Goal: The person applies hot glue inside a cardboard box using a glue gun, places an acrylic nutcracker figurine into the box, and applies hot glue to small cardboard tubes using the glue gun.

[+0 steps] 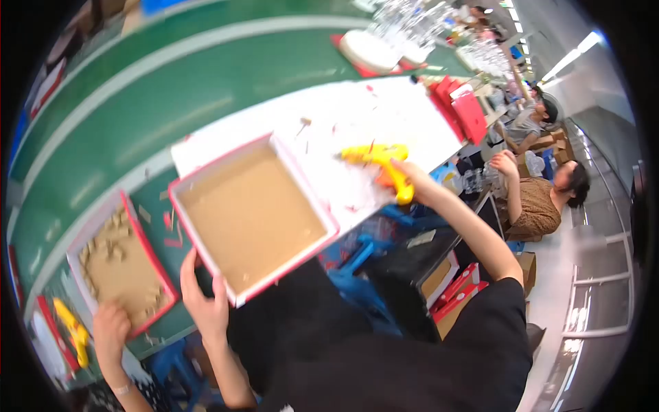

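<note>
A shallow box (257, 216) with white inner walls, red edges and a brown bottom lies open in front of me. My left hand (206, 302) is at its lower left side, thumb and fingers curved against the wall; part of the grip is hidden. At the right, my right hand (406, 180) is wrapped round the handle of a yellow glue gun (376, 154). The gun's nozzle points left, above the white work surface (274, 113) and apart from the box.
A co-worker's hand (112, 326) reaches into a second box (127, 275) holding small tan pieces. Another yellow glue gun (72, 329) lies beside it. Red boxes (456, 110) stand at the white surface's far right end. Beyond, a green conveyor (226, 75) runs past. Another person (539, 206) sits at right.
</note>
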Tool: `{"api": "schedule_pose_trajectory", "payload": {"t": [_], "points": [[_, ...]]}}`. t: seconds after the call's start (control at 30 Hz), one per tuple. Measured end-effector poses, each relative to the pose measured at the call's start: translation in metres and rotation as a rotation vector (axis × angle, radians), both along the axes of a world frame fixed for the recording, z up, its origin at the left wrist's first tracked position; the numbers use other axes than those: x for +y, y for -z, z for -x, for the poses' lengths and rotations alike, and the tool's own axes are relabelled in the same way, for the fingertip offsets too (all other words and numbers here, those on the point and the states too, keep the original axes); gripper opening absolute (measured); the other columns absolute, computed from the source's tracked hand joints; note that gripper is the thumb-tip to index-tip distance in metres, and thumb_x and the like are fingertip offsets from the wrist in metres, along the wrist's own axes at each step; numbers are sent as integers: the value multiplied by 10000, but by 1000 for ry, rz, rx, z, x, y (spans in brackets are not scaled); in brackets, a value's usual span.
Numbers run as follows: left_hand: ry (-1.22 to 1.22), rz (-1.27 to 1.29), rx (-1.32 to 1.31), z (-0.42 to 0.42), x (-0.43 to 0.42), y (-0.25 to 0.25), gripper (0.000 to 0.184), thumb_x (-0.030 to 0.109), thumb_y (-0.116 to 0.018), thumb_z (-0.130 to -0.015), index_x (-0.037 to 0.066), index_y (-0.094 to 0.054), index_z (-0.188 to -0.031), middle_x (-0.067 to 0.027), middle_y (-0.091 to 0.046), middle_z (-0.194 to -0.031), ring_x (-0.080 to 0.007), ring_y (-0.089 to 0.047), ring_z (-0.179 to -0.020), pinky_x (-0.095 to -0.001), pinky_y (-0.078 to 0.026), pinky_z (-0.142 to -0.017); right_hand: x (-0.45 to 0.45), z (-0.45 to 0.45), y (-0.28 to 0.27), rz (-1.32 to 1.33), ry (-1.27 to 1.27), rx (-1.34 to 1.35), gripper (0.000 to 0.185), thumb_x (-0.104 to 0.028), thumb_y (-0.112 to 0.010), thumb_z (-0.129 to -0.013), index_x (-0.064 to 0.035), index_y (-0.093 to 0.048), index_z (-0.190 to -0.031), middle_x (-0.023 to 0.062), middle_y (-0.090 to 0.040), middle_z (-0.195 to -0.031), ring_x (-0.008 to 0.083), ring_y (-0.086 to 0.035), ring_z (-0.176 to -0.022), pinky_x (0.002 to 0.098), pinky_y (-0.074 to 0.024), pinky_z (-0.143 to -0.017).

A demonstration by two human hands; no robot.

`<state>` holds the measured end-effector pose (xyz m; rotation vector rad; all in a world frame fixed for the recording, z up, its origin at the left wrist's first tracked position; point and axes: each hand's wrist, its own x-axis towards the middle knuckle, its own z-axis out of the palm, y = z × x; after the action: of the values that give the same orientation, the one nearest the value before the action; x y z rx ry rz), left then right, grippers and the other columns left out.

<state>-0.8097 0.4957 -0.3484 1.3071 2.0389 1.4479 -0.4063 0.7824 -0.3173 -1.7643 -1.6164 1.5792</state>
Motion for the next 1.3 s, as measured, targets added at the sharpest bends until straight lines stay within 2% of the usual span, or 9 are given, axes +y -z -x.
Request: {"api": "schedule_pose_trajectory", "payload": {"t": [0.13,0.27,0.3,0.4,0.63,0.77,0.83,1.1,1.3], "points": [[-44,-61,-137,1,-7,13,472,24,-550,-834,-52,-489,-1296,-169,-583,-1164,-260,-574,-1047,-364,-416,-978,16,-3,-21,-750,-341,-546,352,-312,-594,-915,3,-677,-783,140,-613,-580,197,-574,-485,341,-457,-511],[-53,-14,-108,3,-5,13,489,66,-550,-852,-54,-459,-1318,-163,-587,-1162,-242,-568,-1043,-365,-419,-964,72,-2,-51,-991,-159,-582,259,-293,-616,-865,-62,-677,-764,123,-635,-645,312,-638,-614,390,-493,-567],[-57,-32,-94,3,-6,17,489,66,-550,-852,-54,-459,-1318,-163,-587,-1162,-242,-568,-1043,-365,-419,-964,95,0,-56,-1117,-168,-587,190,-267,-635,-844,-93,-690,-896,104,-664,-715,295,-641,-627,387,-508,-588],[-79,15,48,-3,2,-5,416,91,-655,-833,-14,-563,-1225,-164,-618,-1097,-280,-606,-963,-363,-493,-853,193,14,-94,-1649,-282,-627,569,-89,-613,-759,-87,-474,-1311,179,-605,-1088,342,-620,-963,424,-528,-743],[-58,114,171,-2,-3,2,468,146,-682,-813,-32,-550,-1226,-194,-593,-1113,-325,-586,-999,-394,-471,-895,372,76,-188,-1814,177,-1223,643,-16,-535,-834,-205,-373,-1427,184,-404,-1410,407,-478,-1225,499,-480,-913],[-70,155,244,-8,-1,8,474,148,-674,-803,-21,-547,-1227,-206,-588,-1100,-355,-569,-1023,-417,-455,-916,393,111,-195,-1616,106,-1168,580,-49,-568,-832,-200,-445,-1379,165,-387,-1416,401,-462,-1250,482,-479,-938],[-13,211,237,-2,-5,4,474,146,-673,-789,-13,-545,-1217,-212,-585,-1095,-372,-555,-1035,-433,-438,-929,382,128,-195,-1225,42,-1130,432,-79,-591,-828,-170,-574,-1249,171,-413,-1371,389,-460,-1253,478,-480,-946],[24,60,319,1,-2,5,498,101,-650,-759,-16,-540,-1229,-180,-602,-1061,-318,-586,-966,-387,-457,-877,330,104,-241,-1223,-223,-1281,354,-81,-670,-733,-127,-670,-1084,142,-605,-1164,364,-606,-1078,458,-505,-916],[73,35,247,0,-4,-2,483,127,-647,-754,61,-596,-1230,-144,-554,-1203,-321,-551,-1041,-404,-428,-933,265,86,-338,-1071,-367,-701,505,-174,-784,-599,-178,-691,-1094,118,-687,-1060,279,-679,-903,364,-537,-810]]}}
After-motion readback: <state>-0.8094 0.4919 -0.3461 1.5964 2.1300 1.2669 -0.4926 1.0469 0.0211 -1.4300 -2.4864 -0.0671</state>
